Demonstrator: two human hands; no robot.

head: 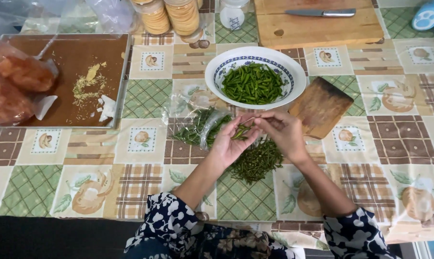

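1. Just beyond your hands stands a white ceramic bowl with a blue patterned rim, filled with short trimmed green chilli pieces.
2. To its right a small dark wooden board lies flat on the checked plastic tablecloth, its near corner close to your right hand.
3. Left of your hands a clear plastic bag holds more green chillies, touching the bowl's near edge.
4. Directly under your hands sits a loose heap of thin dark green stems.
5. Farther off: a metal tray with a brown surface strewn with crumbs, a pale wooden chopping board carrying a knife, and stacked round biscuits.
6. Your left hand is cupped palm-up, cradling a few slender green chillies.
7. Your right hand has its fingertips pinched narrow on the end of one of those chillies, over the stem heap.
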